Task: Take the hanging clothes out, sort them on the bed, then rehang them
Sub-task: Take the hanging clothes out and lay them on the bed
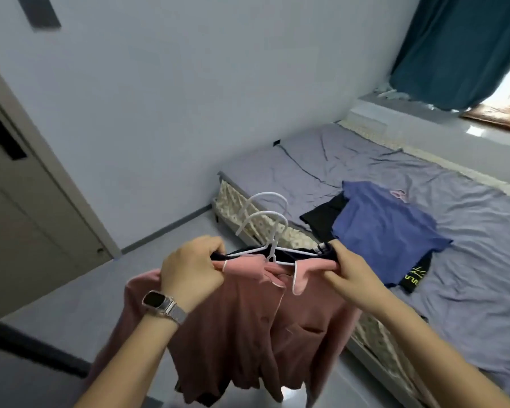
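I hold two garments on white hangers [273, 231] in front of me, above the floor beside the bed. The front one is a pink button-up shirt [248, 334] with a chest pocket; behind it hangs a dark navy garment [304, 251], mostly hidden. My left hand [193, 269], with a watch on the wrist, grips the left shoulders. My right hand [351, 269] grips the right shoulders. On the bed [468, 254] lies a blue T-shirt [386, 231] spread flat over a black garment [321, 222].
The bed has a wrinkled lavender sheet and a patterned mattress side [265, 225]. A closed door [21, 207] stands at the left. A teal curtain [460, 45] hangs over the window sill at the far right. Grey floor [100, 290] lies between door and bed.
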A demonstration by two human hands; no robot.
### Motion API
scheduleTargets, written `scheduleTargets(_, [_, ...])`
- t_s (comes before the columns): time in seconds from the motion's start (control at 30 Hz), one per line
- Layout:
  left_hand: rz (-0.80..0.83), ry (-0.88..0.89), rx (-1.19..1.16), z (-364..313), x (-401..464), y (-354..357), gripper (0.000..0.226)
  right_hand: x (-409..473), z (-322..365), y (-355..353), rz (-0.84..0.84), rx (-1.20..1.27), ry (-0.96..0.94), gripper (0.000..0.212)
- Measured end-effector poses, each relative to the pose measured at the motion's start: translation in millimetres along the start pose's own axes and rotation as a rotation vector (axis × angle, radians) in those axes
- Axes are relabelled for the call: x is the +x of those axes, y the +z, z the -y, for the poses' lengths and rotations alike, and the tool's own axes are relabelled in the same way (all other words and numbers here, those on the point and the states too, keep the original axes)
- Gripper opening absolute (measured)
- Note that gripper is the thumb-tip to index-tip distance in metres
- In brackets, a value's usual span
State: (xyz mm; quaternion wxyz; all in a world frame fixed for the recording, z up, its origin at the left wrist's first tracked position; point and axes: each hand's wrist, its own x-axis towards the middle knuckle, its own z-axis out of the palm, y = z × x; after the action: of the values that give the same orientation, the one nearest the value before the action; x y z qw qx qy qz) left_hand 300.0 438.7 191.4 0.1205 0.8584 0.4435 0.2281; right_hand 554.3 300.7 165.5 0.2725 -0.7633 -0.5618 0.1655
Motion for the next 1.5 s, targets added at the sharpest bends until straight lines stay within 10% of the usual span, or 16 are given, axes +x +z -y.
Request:
scheduleTargets(0.5, [0.207,0.284,-0.146,-109,253,165,0.02,128,-163,-120,-0.084,0.312,0.372,0.06])
scheduleTargets(0.67, [0.217,0.488,-0.142,-130,337,199,0.051,170,-201,-144,-0.121,0.525,0.453,0.019])
scheduleTargets(0.97, [0.206,0.693,-0.052,-199,432,278,0.094,218,-325,-170,-0.394,0.446,0.638,0.014])
scheduleTargets(1.23, [0.253,0.587,-0.041,-257,507,336,0.029,312,-499,-254,-0.601,0.325,0.829,0.028])
scheduleTargets(1.4, [0.271,0.459,-0.098,-291,542,378,0.034,388,-581,-295,-0.432,0.037,0.873,0.055])
scheduleTargets(1.5, [0.344,0.387,-0.123,-301,559,403,0.035,401,-553,-283,-0.199,0.32,0.595,0.041])
